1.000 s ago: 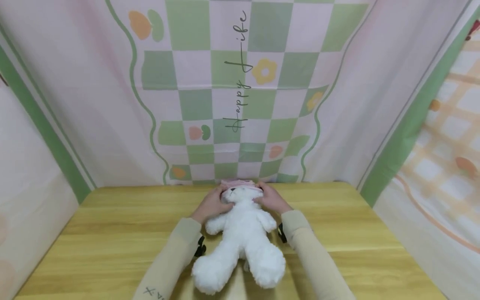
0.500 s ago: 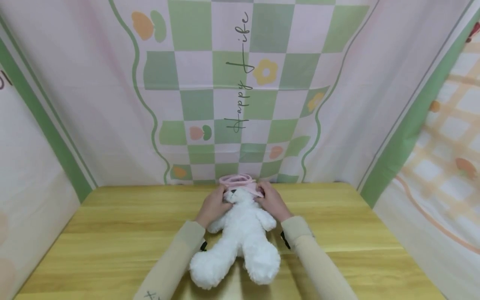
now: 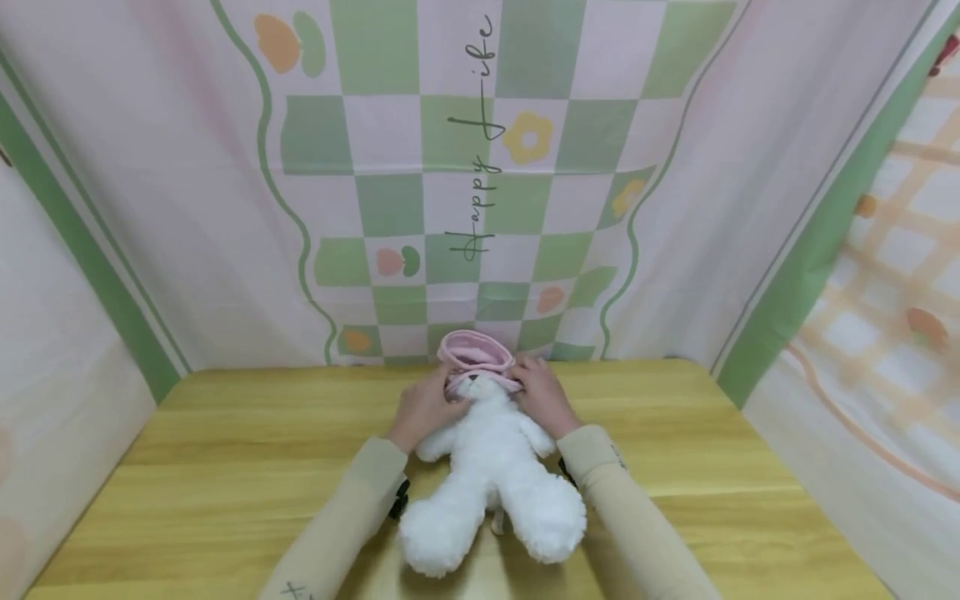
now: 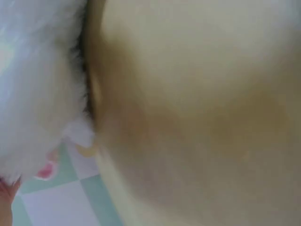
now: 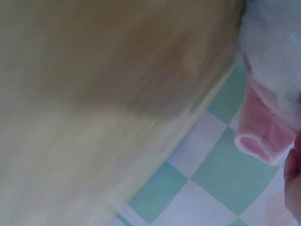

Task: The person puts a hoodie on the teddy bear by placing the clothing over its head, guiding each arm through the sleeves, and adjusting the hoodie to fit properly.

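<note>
A white fluffy stuffed animal lies on its back on the table, legs toward me. A pink doll garment sits over its head, its round hem opening standing up at the far end; only the dark nose and muzzle show below it. My left hand grips the garment's left edge, thumb against the white fur. On the other side my right hand grips the right edge. In the right wrist view a pink sleeve with a pale cuff hangs near my fingertips.
The wooden table ends at a back edge just behind the garment. A green-and-white checked curtain rises there. More patterned cloth hangs on the right side.
The pink garment has opened upward from a flat bunch into a round loop and come down over more of the face. Both hands stay at the head; the stuffed animal's legs have shifted slightly right.
</note>
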